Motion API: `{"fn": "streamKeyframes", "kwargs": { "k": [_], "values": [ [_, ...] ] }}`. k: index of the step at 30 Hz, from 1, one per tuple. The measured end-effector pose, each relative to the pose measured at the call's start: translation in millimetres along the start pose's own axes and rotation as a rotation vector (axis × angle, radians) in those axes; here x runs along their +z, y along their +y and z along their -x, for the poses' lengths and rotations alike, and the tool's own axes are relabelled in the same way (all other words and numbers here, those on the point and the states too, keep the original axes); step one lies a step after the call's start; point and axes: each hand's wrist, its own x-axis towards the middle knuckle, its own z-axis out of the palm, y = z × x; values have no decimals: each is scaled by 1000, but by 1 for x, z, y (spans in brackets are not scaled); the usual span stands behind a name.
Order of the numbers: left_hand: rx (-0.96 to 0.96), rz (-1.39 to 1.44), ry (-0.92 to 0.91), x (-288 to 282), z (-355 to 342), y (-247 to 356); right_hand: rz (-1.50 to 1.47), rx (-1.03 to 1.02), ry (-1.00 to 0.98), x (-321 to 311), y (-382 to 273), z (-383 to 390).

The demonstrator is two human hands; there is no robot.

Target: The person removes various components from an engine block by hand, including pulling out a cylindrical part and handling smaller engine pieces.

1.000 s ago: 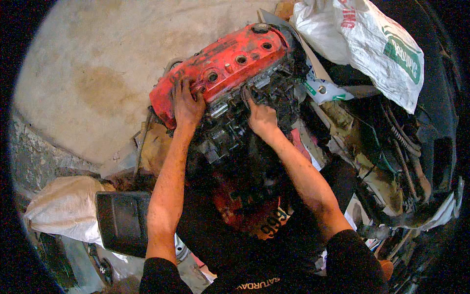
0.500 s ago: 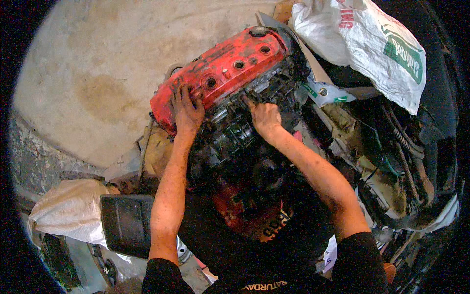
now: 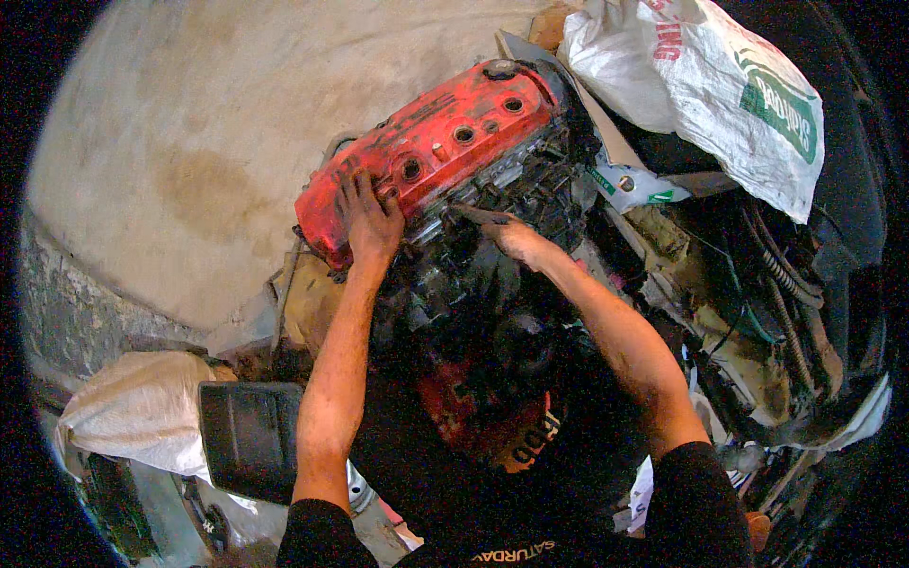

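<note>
A red valve cover, smeared with black grime, tops a dark engine that stands in front of me. My left hand lies flat on the cover's near left part, its blackened fingers spread. Over the engine's near side, just below the cover's lower edge, is my right hand. Its dirty fingers stretch leftward over the dark metal parts, and I see no tool in them. Whether the fingertips touch the metal is hard to make out. Round plug holes run along the cover, and a dark filler cap sits at its far end.
A white woven sack lies at the far right, above hoses and car parts. At the lower left are a black tray and a pale sack. Stained concrete floor spreads behind the engine.
My right hand has shifted slightly, its fingers swinging from pointing up and away to pointing left along the cover's edge. My left hand stays on the cover, seen slightly lower and farther right.
</note>
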Motion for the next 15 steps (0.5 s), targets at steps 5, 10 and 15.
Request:
{"fn": "streamKeyframes", "kwargs": {
  "k": [5,10,15],
  "values": [
    [35,-34,25,20,0,-17,-646,287,166,14,-29,-4],
    [31,-81,57,24,-3,-16,-187,-12,167,68,-17,-15],
    [-37,158,-56,-2,-11,-13,-81,-65,241,90,-27,-1]
  ]
}}
